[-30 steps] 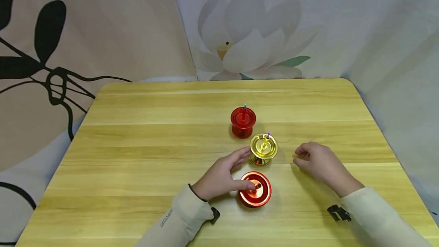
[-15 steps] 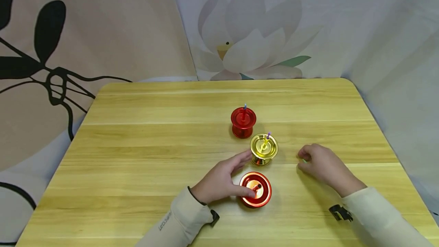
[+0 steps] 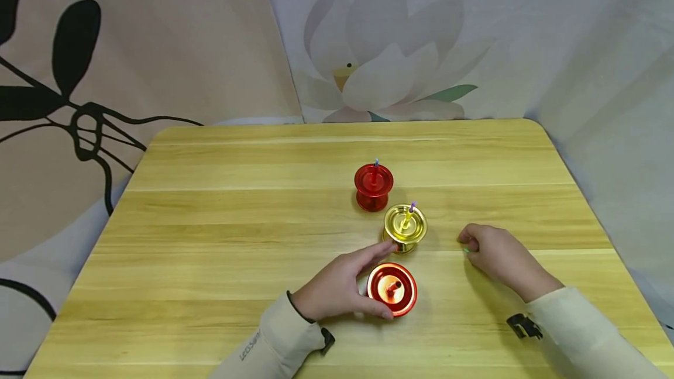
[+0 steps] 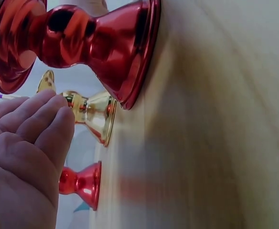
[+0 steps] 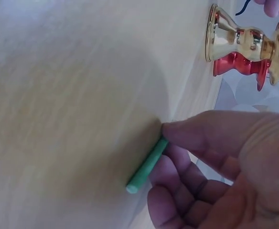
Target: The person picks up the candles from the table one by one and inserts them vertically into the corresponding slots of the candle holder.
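Observation:
My left hand (image 3: 344,285) curves loosely around the left side of the nearest red candle holder (image 3: 392,289), with thumb at its near rim and fingers stretched along its far side. In the left wrist view those fingers are straight and overlap the gold candle holder (image 4: 94,114). The near holder has a short hollow red stem in its dish. My right hand (image 3: 495,253), to the right of the holders, pinches a thin green candle (image 5: 146,167) between thumb and fingers, close over the table. Part of the candle is hidden by the fingers.
Behind the near holder stands the gold holder with a purple-tipped candle (image 3: 412,207). Farther back is another red holder (image 3: 372,197) with a blue-tipped candle (image 3: 376,162). All stand on a wooden table (image 3: 237,203) backed by a printed curtain (image 3: 210,45).
My left thumb has moved from over the near red holder's dish to its near rim, and the fingers have come slightly nearer. My right hand has shifted a little right and nearer, still pinching.

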